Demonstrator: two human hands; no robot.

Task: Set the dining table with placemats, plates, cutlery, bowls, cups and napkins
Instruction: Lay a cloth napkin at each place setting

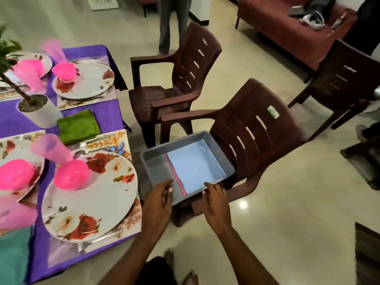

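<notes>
Both hands — left [159,199], right [216,199] — loosely spread at near rim of grey plastic tray [153,159] on brown plastic chair [257,128]; could tip off — overhangs seat.

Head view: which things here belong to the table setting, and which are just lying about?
Part of the job:
grey tray on the chair seat
blue napkin inside the tray
green napkin
plates
pink bowls
pink cups
fork

Just lying about:
potted plant
sofa
empty chair

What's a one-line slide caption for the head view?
Both hands, left and right, reach the grey tray of folded napkins on a brown chair beside the set table.
</notes>
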